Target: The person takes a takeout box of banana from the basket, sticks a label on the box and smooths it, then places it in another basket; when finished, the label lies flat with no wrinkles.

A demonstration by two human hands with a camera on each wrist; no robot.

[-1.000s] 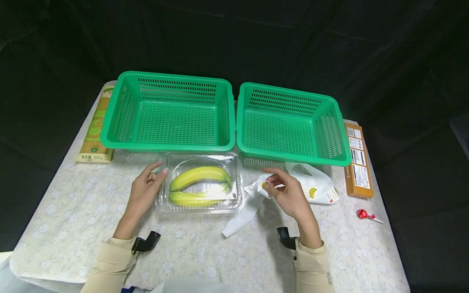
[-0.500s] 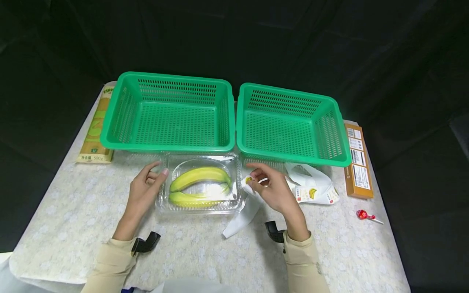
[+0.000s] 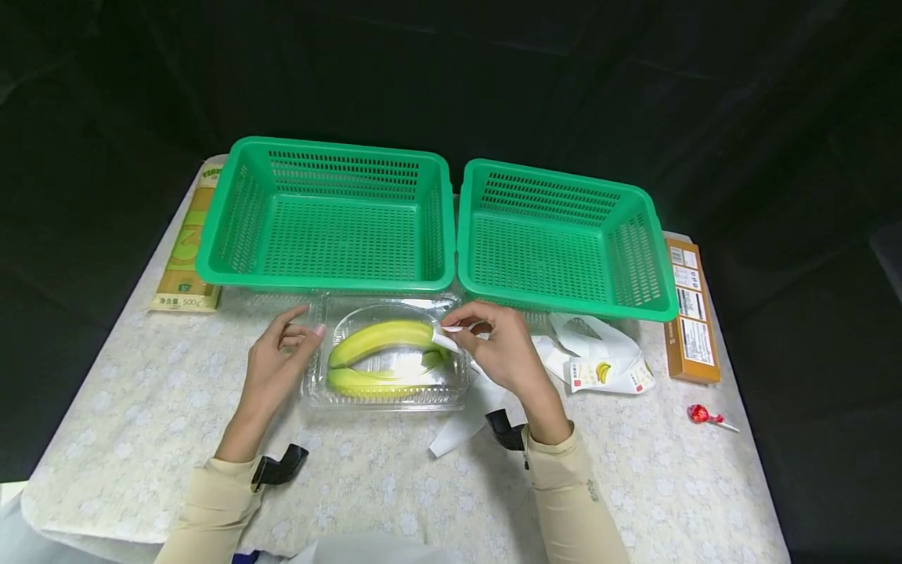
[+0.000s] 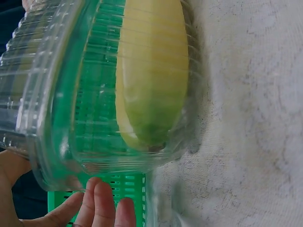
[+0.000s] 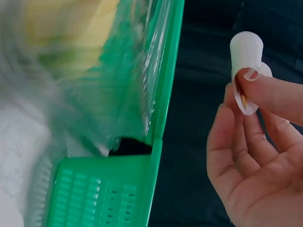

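Observation:
A clear plastic clamshell box with yellow bananas inside lies in front of the baskets. My left hand rests at its left edge, thumb and fingertips right at the rim, fingers relaxed. In the left wrist view, fingertips show beside the box's corner. My right hand is over the box's right end and pinches a curled white sticker between thumb and fingers. The sticker overlaps a banana's end in the head view; its printed side is mostly hidden. A white paper strip trails beneath this hand.
Two green baskets stand side by side behind the box. A yellow 500 g packet lies left. On the right are a strip of banana-printed labels, an orange box and a red lollipop.
My right hand has moved left with the sticker, from beside the clamshell box to over its right end. The left hand has stayed almost still at the box's left edge.

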